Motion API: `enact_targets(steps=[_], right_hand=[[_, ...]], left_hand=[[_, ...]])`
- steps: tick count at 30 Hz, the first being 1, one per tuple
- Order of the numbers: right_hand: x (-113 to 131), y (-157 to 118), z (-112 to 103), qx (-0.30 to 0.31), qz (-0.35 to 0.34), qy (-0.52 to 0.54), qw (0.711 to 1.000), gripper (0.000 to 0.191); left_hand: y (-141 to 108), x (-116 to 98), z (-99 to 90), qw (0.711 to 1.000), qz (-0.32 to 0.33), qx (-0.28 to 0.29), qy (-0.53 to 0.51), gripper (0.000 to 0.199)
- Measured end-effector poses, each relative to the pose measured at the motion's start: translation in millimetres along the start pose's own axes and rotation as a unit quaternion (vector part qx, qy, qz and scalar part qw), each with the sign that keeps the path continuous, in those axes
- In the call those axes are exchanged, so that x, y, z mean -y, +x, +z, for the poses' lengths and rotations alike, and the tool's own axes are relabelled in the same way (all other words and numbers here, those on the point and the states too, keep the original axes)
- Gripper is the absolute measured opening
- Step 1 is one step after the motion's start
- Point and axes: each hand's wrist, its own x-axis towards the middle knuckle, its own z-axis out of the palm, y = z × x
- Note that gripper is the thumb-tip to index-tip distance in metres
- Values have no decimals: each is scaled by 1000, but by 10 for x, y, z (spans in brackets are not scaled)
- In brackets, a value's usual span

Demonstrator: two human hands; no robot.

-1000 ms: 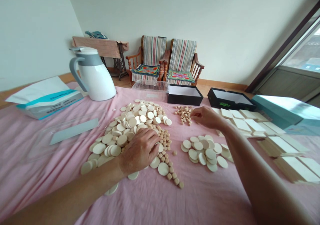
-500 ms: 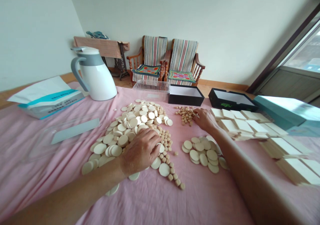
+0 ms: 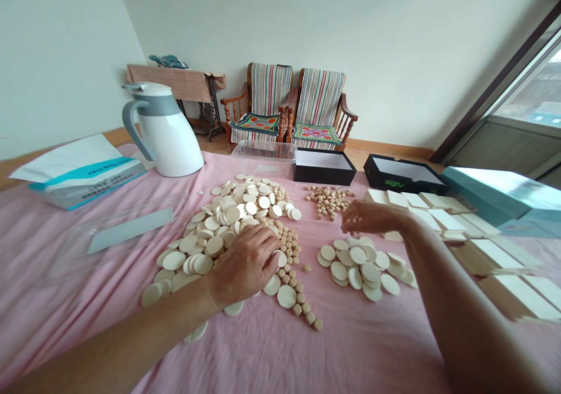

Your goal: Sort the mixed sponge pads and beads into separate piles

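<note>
Left hand point(image 3: 248, 261) curled on discs point(image 3: 214, 246), right hand point(image 3: 372, 215) half-curled by cubes point(image 3: 326, 200); can't tell either grip. Pink cloth point(image 3: 309, 236) between piles.

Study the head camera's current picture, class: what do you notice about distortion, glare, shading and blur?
Head view: wide-angle stretch, the pitcher leaning; head view: pale glare on the blue box's top; head view: stacked boards with bright tops, darker sides; head view: lettering on the packet too soft to read.

Home sitting room; cushioned wooden armchairs point(image 3: 319, 102), draped side table point(image 3: 169, 81).
</note>
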Motion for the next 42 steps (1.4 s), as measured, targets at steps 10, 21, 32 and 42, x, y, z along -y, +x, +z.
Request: enact_targets(steps=[10,21,32,42], right_hand=[[504,643,711,-318,-79,-50,944,30],[378,210,279,-101,-50,-28,993,19],[571,169,303,-121,-127,12,984,20],[803,396,708,-200,-150,-51,967,16]], left_hand=[[1,6,15,1000,0,-2,5,15],[-4,-5,4,1000,-2,3,6,16],[17,-17,-11,1000,-4,-3,0,16],[10,-21,-1,1000,1,-13,10,15]])
